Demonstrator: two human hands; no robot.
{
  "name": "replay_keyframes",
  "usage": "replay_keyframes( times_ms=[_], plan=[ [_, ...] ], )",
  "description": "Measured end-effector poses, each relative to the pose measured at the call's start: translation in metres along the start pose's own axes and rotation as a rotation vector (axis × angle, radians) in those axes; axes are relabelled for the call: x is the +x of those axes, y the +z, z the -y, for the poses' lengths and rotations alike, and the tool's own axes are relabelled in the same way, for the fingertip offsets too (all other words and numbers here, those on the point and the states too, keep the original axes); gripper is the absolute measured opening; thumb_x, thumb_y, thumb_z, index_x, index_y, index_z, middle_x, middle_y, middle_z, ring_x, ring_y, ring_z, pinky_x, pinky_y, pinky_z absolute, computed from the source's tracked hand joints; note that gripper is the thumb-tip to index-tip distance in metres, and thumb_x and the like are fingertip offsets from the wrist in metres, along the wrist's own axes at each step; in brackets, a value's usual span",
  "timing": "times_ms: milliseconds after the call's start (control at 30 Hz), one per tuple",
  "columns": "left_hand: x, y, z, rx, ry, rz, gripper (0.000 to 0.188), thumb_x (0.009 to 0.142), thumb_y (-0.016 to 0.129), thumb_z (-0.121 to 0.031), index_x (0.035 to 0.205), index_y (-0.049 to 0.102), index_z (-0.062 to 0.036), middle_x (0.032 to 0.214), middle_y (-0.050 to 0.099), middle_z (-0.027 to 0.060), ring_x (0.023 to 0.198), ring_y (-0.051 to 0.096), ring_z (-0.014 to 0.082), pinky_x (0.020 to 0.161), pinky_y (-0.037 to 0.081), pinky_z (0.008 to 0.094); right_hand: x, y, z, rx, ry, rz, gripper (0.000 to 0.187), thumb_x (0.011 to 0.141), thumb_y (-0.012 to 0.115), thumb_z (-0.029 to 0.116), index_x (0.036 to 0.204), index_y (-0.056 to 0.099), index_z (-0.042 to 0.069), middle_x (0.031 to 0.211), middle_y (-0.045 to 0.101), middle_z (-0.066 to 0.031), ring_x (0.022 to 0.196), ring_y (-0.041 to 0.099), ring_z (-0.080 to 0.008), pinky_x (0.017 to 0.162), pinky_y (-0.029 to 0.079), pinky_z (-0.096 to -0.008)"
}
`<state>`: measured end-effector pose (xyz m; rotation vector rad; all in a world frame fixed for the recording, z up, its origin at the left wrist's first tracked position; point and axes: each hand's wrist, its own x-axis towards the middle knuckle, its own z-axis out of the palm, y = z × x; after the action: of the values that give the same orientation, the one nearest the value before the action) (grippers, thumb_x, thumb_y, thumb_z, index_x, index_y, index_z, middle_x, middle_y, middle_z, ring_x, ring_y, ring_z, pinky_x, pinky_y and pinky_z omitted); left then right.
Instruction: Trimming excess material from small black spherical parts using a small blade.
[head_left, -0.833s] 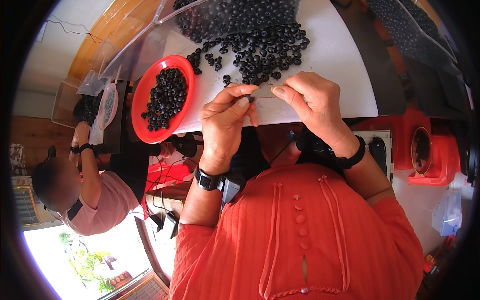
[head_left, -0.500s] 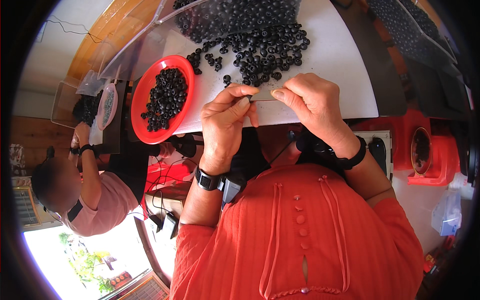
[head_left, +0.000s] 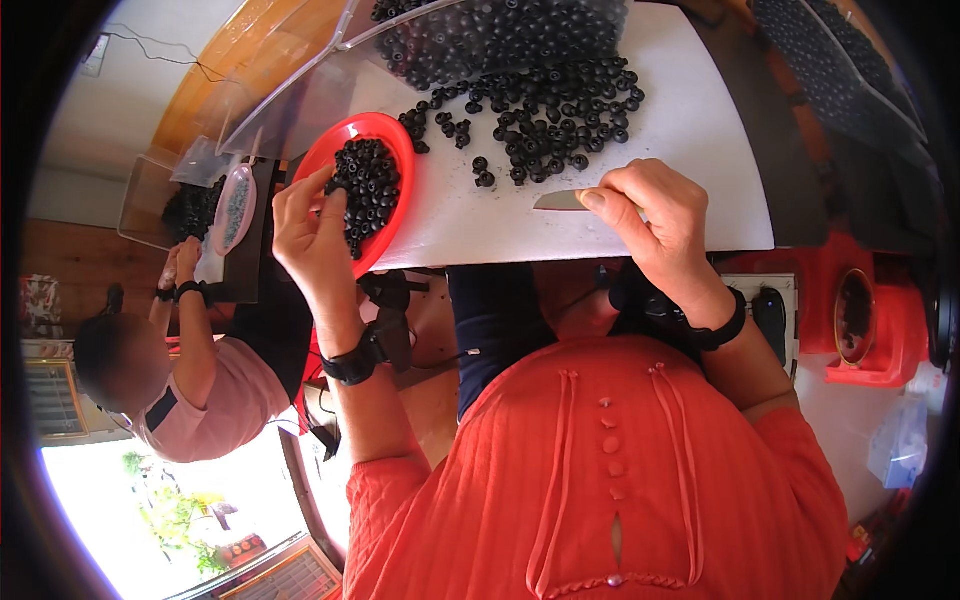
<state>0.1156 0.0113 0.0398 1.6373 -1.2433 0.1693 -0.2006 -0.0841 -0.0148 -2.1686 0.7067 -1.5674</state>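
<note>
Over the left rim of a red bowl (head_left: pixel 405 205), my left hand (head_left: pixel 310 240) has its thumb and index finger close together. Whether a piece is between those fingertips is hard to make out against the dark contents. Inside the bowl lies a heap of small black ring-like pieces (head_left: pixel 372 190) with holes. Above the white board (head_left: pixel 690 130), my right hand (head_left: pixel 655 215) is closed on a small flat blade (head_left: pixel 560 201) pointing left. Beyond the blade, loose black bead-like pieces (head_left: pixel 560 120) are spread over the board, some joined in small clusters.
A clear plastic bin (head_left: pixel 500 45) of black pieces stands at the board's far side, another (head_left: pixel 840 60) at the far right. On the left, a person (head_left: pixel 215 390) works by a pink oval dish (head_left: pixel 234 208). Red stools (head_left: pixel 880 330) stand at the right.
My left hand has moved left from beside the blade to the red bowl, carrying a small dark piece at first. The right hand stays over the board, with more of the blade showing.
</note>
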Motion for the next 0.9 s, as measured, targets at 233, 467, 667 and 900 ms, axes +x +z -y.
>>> replay_keyframes(
  times_ms=[233,467,667,900],
  plan=[
    [-0.026,0.057,-0.031,0.134,0.446,0.294,0.022,0.08,0.081,0.004,0.1,0.077,-0.0044,0.1,0.067,0.0095,0.097,0.063,0.0278,0.075,0.054,0.0377,-0.001,-0.001,0.0,-0.009,0.006,0.0,0.021,0.087,0.084,0.013,0.077,0.068,0.004,0.067,0.065,-0.0063,0.059,0.06,-0.0238,0.053,0.044,-0.0365],
    [-0.031,0.088,-0.033,0.303,0.556,0.379,0.02,0.077,0.075,0.003,0.096,0.071,-0.0029,0.095,0.06,0.012,0.094,0.058,0.0344,0.078,0.053,0.0457,-0.003,0.001,-0.002,0.011,-0.018,-0.015,0.019,0.086,0.084,0.011,0.077,0.068,0.005,0.068,0.065,-0.0055,0.058,0.06,-0.024,0.053,0.044,-0.0368],
    [-0.044,0.074,-0.049,0.244,0.485,0.399,0.022,0.082,0.074,0.004,0.103,0.073,-0.0024,0.097,0.063,0.0126,0.095,0.061,0.0349,0.079,0.053,0.0451,-0.004,0.001,-0.005,-0.028,-0.033,-0.035,0.02,0.086,0.084,0.012,0.076,0.068,0.006,0.066,0.064,-0.0052,0.058,0.059,-0.024,0.051,0.044,-0.0371],
    [-0.058,0.071,-0.048,-0.101,0.172,0.46,0.018,0.09,0.07,0.003,0.107,0.073,0.0007,0.101,0.065,0.0112,0.096,0.062,0.0275,0.082,0.051,0.0364,-0.001,0.003,-0.002,-0.077,0.044,-0.016,0.023,0.088,0.083,0.019,0.075,0.069,0.007,0.064,0.063,-0.0064,0.057,0.059,-0.0244,0.051,0.044,-0.0378]
  ],
)
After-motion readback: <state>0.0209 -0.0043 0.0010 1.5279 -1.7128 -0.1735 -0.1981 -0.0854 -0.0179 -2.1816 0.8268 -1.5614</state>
